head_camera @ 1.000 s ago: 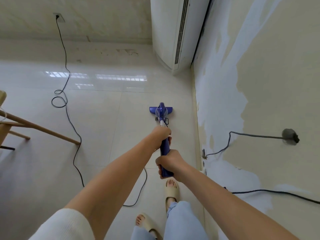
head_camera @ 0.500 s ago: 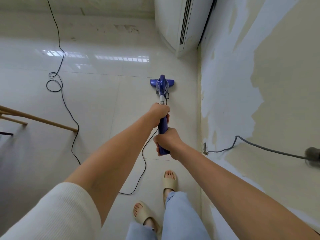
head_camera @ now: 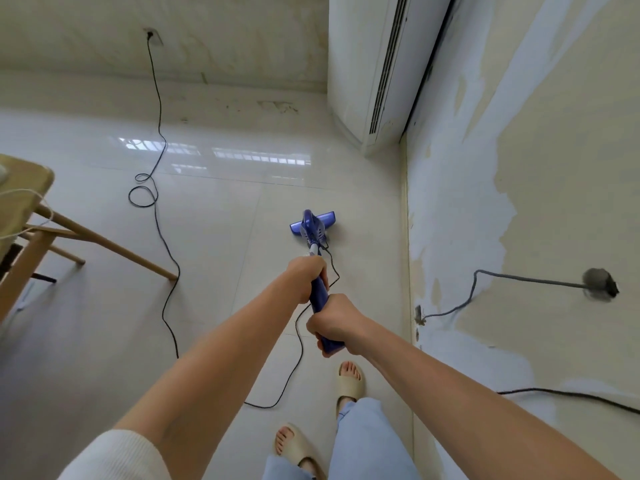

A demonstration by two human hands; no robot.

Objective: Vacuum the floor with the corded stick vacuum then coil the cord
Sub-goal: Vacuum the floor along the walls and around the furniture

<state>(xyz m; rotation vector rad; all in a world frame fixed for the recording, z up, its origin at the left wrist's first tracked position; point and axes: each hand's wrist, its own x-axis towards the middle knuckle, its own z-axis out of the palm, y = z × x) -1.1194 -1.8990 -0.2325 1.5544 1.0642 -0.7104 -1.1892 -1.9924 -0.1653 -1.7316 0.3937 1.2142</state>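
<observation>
Both hands on the vacuum (head_camera: pixel 313 230). My left hand (head_camera: pixel 308 277) is wrapped round the upper shaft, just below where the white tube meets the purple grip; my right hand (head_camera: pixel 334 323) is clenched round the handle end, close to my body. Two-handed so I can steer with the front hand and push with the rear. The head (head_camera: pixel 323 220) sits flat on the tiled floor (head_camera: pixel 225 244), angled slightly, near the right wall (head_camera: pixel 536 202) but apart from it, with the air conditioner (head_camera: pixel 374 64) standing in the corner beyond. I judge this a pass along the wall edge, vacuuming still under way. The cord (head_camera: pixel 166 237) runs from the vacuum body back past my feet, loops out to the left, passes the tip of the table leg (head_camera: pixel 114 249), curls into small rings and climbs to the socket (head_camera: pixel 152 35) on the far wall. It lies left of my lane, so the head stays off it. Coiling not yet begun.
</observation>
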